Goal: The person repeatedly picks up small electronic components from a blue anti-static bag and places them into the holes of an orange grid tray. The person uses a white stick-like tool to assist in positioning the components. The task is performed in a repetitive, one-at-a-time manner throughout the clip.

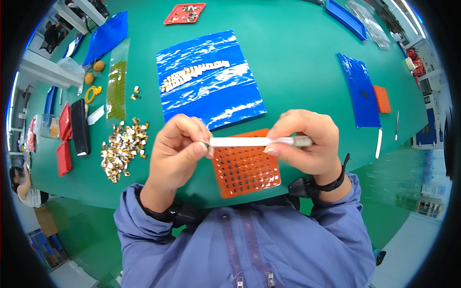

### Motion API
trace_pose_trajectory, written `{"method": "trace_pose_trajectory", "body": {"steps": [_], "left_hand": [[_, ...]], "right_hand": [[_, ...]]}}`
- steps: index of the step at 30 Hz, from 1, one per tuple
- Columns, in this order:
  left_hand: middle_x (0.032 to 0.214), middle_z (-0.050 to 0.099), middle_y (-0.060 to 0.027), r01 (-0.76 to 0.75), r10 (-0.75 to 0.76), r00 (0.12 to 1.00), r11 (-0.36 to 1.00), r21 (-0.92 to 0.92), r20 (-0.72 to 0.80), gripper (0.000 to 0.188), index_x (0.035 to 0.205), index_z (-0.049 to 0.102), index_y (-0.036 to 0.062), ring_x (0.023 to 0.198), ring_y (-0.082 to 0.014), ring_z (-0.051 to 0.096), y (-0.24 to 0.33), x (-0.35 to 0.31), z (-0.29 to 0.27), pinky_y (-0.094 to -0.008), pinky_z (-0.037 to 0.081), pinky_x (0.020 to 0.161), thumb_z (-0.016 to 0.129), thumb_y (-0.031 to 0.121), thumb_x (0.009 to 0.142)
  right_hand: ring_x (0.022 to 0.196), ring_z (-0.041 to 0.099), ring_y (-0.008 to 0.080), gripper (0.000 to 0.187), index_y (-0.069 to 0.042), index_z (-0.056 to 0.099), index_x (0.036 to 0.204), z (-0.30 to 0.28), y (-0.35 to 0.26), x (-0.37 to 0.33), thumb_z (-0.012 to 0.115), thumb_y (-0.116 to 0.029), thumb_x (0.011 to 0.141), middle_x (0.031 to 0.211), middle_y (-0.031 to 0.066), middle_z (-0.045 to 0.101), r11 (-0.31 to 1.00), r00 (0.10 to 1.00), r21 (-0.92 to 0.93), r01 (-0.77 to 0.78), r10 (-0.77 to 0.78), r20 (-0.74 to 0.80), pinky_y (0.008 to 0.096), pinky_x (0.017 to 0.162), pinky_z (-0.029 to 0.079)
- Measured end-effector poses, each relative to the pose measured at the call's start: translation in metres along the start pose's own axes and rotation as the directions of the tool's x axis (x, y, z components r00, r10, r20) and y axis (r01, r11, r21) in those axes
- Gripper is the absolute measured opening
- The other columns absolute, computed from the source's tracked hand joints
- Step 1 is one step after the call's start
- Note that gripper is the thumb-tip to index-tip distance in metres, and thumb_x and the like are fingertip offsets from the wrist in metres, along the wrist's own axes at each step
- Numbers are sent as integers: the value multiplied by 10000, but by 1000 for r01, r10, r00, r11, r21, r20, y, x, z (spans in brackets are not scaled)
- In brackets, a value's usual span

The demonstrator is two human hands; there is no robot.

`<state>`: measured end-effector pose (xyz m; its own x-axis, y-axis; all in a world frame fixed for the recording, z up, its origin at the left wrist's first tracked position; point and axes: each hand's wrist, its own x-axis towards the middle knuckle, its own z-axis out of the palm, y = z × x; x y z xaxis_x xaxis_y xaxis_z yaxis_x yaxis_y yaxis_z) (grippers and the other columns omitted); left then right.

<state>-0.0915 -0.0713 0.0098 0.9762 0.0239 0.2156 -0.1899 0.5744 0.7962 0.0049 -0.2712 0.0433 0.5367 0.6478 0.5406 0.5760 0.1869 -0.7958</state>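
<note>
My right hand (309,139) is closed around the back end of a slim white pen-shaped tool (240,142), which lies level and points left. At its tip, my left hand (178,146) pinches a small dark piece (207,145) between thumb and forefinger; its exact kind is too small to make out. Below both hands lies an orange tray (274,184) with rows of small holes, several filled with dark round parts. Beyond it, a glossy blue sheet (206,103) carries an uneven row of small white and gold parts (194,73).
A heap of small gold and white metal parts (122,149) sits left of my hand. Further left are a black case (80,127), red trays (64,158) and yellow scissors (91,94). To the right lie a blue pad (360,91), an orange block (382,99) and tweezers (397,126).
</note>
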Motion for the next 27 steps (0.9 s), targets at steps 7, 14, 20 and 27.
{"method": "trace_pose_trajectory", "body": {"steps": [7,14,20,27], "left_hand": [[796,512,-49,-28,50,995,973,231,-88,73,840,465,35,737,-115,515,-1,5,-7,-235,417,671,535,22,826],[813,535,-40,28,10,995,925,380,-99,47,867,474,28,799,-104,542,-3,4,-3,-230,435,718,512,19,843],[789,545,-35,65,-28,995,917,393,-100,48,864,474,25,759,-93,553,-4,4,-6,-214,444,668,518,27,843],[781,536,-27,29,23,994,895,446,-111,41,862,491,19,729,-85,535,-1,6,-6,-207,431,668,523,18,836]], "right_hand": [[468,465,162,181,-28,563,714,3,-11,-1,720,-97,657,627,36,538,981,982,79,178,-182,47,265,419,350],[460,484,171,251,-9,552,726,14,-11,-2,717,-196,694,569,54,522,963,942,8,270,-266,206,289,432,378],[469,491,165,222,-11,563,723,13,-13,-2,719,-164,684,579,55,524,971,940,17,237,-234,248,279,431,378],[601,550,118,102,39,571,897,2,6,0,538,-19,819,749,112,583,897,965,435,76,44,-260,233,521,435]]}}
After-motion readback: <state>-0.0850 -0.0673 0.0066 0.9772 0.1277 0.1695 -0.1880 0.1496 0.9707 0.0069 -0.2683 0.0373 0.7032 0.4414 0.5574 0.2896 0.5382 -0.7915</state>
